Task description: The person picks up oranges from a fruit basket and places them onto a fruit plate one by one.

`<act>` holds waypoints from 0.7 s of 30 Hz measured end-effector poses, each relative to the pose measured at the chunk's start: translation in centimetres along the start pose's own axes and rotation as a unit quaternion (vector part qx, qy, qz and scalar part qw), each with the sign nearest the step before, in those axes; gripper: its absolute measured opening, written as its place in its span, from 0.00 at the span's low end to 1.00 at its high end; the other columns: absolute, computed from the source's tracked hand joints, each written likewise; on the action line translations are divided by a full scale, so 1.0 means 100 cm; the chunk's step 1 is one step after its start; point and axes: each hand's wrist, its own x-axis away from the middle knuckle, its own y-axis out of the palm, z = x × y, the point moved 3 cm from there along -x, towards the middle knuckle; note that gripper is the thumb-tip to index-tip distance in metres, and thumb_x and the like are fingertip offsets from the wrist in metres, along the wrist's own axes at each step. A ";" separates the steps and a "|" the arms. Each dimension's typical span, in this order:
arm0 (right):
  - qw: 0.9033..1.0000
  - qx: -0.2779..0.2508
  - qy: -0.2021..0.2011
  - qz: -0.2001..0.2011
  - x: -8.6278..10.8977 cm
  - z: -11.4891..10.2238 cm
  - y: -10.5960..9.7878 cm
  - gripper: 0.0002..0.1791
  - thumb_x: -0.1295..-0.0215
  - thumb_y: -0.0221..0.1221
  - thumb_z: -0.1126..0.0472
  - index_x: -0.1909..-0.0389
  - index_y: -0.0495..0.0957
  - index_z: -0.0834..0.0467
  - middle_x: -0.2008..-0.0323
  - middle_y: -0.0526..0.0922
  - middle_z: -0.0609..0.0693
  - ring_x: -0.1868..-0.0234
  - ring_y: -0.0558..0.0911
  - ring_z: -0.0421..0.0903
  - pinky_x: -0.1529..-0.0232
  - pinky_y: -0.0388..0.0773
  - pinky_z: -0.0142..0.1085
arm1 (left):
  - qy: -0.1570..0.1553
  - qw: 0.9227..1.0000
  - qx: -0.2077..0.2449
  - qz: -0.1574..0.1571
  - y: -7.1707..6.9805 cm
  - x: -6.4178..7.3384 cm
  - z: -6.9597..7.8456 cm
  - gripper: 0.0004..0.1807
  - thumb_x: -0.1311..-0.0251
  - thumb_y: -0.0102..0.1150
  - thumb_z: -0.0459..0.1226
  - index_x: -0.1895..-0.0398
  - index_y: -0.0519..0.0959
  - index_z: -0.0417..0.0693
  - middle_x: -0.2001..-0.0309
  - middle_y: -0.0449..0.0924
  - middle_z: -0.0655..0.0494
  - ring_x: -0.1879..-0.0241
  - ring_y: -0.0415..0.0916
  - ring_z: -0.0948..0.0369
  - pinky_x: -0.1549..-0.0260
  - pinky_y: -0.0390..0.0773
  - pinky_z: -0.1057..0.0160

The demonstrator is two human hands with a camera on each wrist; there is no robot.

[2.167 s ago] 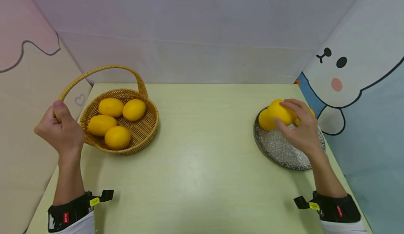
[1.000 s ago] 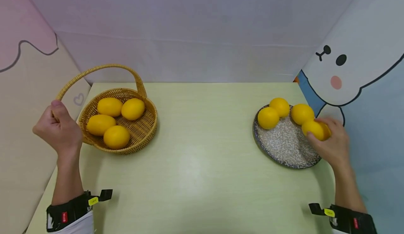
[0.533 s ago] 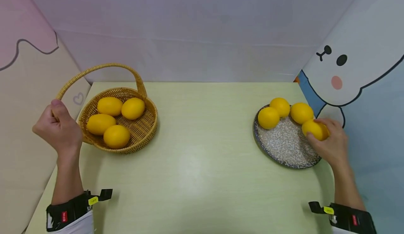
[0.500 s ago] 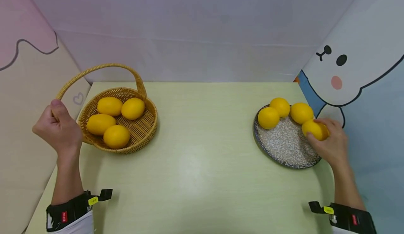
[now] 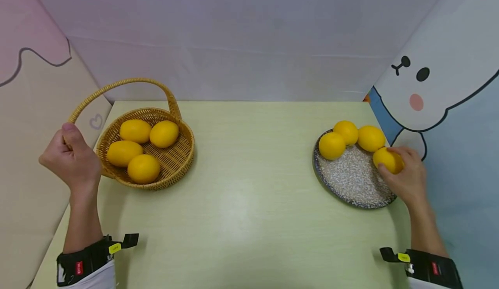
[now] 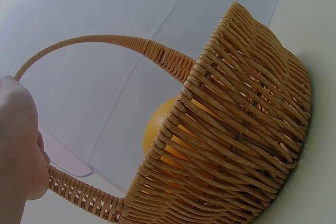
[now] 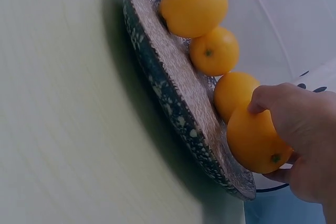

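My left hand (image 5: 74,159) grips the arched handle (image 5: 128,82) of a round wicker basket (image 5: 183,161) at the table's left. Several yellow lemons (image 5: 144,169) lie in the basket, with part of its floor showing. On the right, my right hand (image 5: 407,174) holds a lemon (image 5: 387,159) at the right side of a speckled grey plate (image 5: 354,180). Thumb and fingers curl round this lemon, its green stem spot facing out in the right wrist view. Three more lemons (image 5: 332,146) sit along the plate's back edge, one right beside the held one.
A pale table (image 5: 238,185) spreads between basket and plate. Behind it hangs a plain light cloth wall (image 5: 241,42). Printed side panels (image 5: 448,120) rise close along the table's left and right edges.
My right hand has moved from the plate's back left to its right side, where it holds a lemon. Lately that lemon and the one beside it shifted slightly left. The left hand stays put.
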 end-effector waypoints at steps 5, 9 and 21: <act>1.000 -0.002 0.000 0.005 0.001 0.004 0.001 0.27 0.33 0.68 0.68 0.33 0.80 0.71 0.28 0.74 0.74 0.28 0.71 0.75 0.26 0.63 0.69 | 0.000 1.000 -0.004 0.000 0.000 0.000 0.000 0.29 0.22 0.53 0.43 0.87 0.58 0.70 0.84 0.52 0.75 0.82 0.44 0.74 0.76 0.39 0.68; 1.000 0.000 0.003 0.004 0.001 0.008 0.002 0.28 0.32 0.68 0.68 0.32 0.79 0.70 0.27 0.73 0.74 0.28 0.71 0.75 0.25 0.62 0.69 | -0.001 1.000 -0.002 0.001 0.000 0.000 0.000 0.29 0.23 0.53 0.44 0.87 0.58 0.70 0.84 0.51 0.75 0.82 0.43 0.74 0.76 0.39 0.68; 1.000 0.008 -0.005 0.001 -0.001 0.012 0.003 0.28 0.30 0.66 0.66 0.30 0.78 0.69 0.28 0.74 0.75 0.28 0.71 0.76 0.26 0.62 0.72 | -0.002 1.000 -0.002 0.002 0.000 0.000 0.000 0.29 0.23 0.53 0.45 0.87 0.58 0.70 0.84 0.51 0.75 0.82 0.43 0.74 0.76 0.39 0.68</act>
